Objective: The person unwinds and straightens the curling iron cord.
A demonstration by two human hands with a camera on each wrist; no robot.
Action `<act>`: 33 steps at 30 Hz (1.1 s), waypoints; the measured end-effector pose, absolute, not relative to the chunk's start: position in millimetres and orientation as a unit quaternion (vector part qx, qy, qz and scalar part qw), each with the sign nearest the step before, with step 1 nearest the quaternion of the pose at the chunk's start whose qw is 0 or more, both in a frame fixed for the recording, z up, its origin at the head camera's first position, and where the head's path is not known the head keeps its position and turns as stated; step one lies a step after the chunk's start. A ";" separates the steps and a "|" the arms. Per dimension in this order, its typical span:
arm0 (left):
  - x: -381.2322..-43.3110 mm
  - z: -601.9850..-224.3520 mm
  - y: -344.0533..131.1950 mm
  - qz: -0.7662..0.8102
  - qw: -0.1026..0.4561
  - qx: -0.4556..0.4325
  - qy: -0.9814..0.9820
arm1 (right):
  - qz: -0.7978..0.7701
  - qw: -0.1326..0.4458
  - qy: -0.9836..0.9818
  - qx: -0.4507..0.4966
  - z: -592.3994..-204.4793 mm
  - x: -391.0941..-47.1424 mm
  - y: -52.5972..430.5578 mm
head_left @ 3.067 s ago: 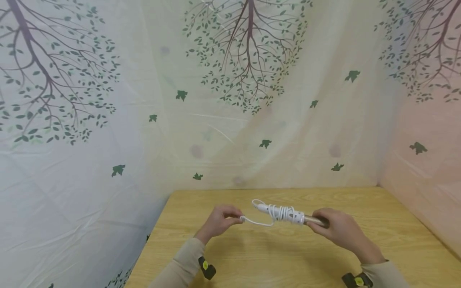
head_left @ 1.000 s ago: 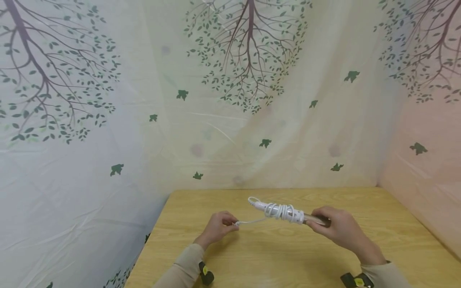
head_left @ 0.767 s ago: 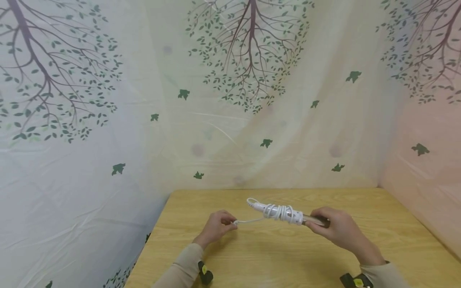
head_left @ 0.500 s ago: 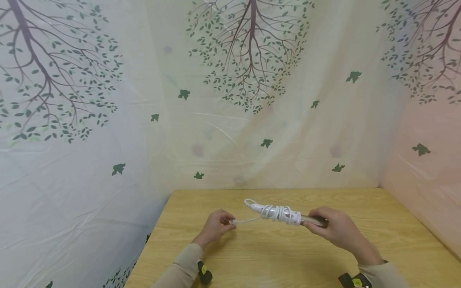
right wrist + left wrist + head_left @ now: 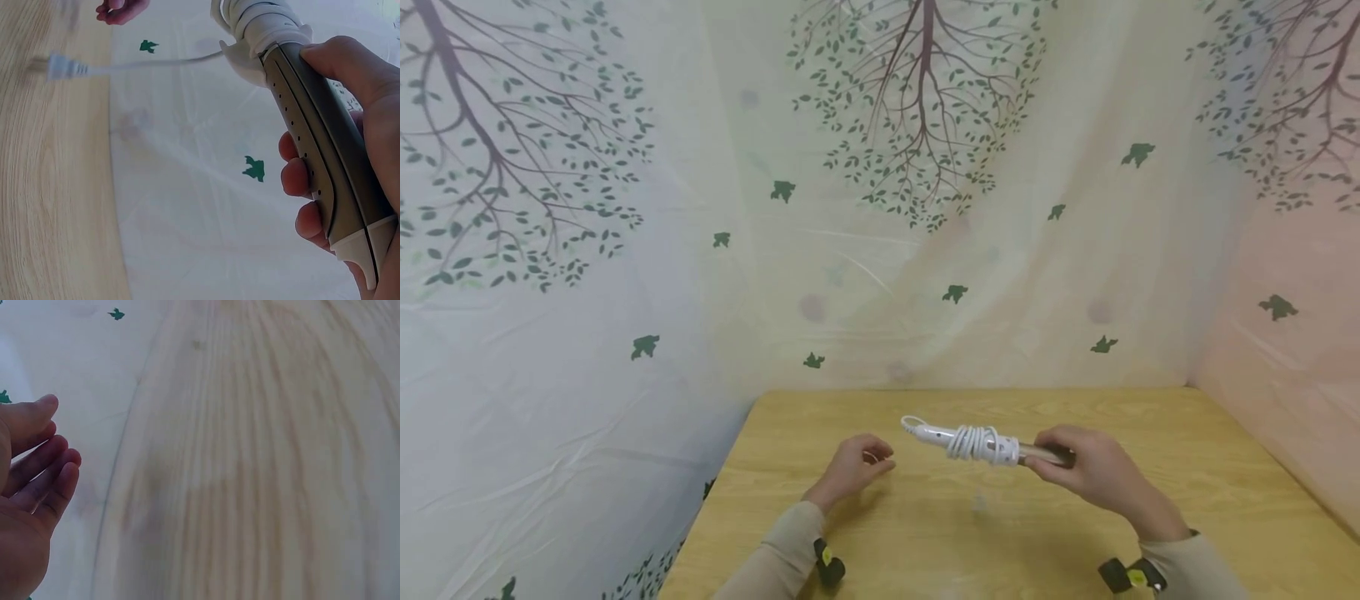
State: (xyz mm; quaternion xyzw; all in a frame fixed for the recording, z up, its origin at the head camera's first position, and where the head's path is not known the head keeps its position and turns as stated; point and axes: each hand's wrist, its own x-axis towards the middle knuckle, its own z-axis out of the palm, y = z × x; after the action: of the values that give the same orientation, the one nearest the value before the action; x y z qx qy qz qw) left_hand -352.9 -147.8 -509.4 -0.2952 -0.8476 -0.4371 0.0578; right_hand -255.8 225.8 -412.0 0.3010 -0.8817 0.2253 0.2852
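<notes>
Head view: free end of the thin white cord (image 5: 972,442) out of the bare left hand (image 5: 850,468)

Above the middle of the yellow-brown wooden table (image 5: 820,417), the person's bare right hand (image 5: 1093,468) grips a white-and-bronze, wand-shaped, plastic-looking appliance (image 5: 1009,451), its white end aimed toward the table's left side. Half a second ago the left hand pinched the cord's end; now it hangs over the table's left part, holding nothing, well apart from the right hand. A pale blur against the table's middle is probably that loose end. As a judgement, the cord work is between holds: the coil sits wound, the tail swings free.

Left wrist view shows the left hand's lightly bent fingers beside the table's grain, nothing between them and the thumb.

Right wrist view shows the right hand wrapped round the appliance's bronze handle, which has a row of small dark dots, a black seam and a white end piece. Loops of cord lie bunched beyond a white collar. One strand runs to a white plug (image 5: 61,67), its prongs blurred against the table's wood; whether it touches, I cannot tell.
</notes>
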 end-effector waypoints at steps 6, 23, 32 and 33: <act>-351.9 -499.7 -132.1 -0.465 0.034 -0.320 -0.825 | 0.246 0.279 -0.875 0.311 -409.7 -255.0 223.1; -347.6 -479.8 -107.0 -0.493 -0.010 -0.321 -0.808 | 0.285 0.252 -0.865 0.327 -406.5 -252.7 215.6; -350.4 -471.8 -102.5 -0.545 -0.037 -0.345 -0.763 | 0.280 0.260 -0.859 0.340 -405.4 -253.3 208.7; -350.2 -470.9 -101.9 -0.553 -0.043 -0.352 -0.754 | 0.281 0.262 -0.858 0.340 -405.5 -253.7 208.3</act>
State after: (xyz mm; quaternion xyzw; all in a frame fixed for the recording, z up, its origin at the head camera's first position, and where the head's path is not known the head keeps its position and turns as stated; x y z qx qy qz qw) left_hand -350.2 -101.9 -470.9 -0.3518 -0.7537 -0.5535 -0.0429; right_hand -253.7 208.3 -405.5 0.3400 -0.8584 0.2806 0.2622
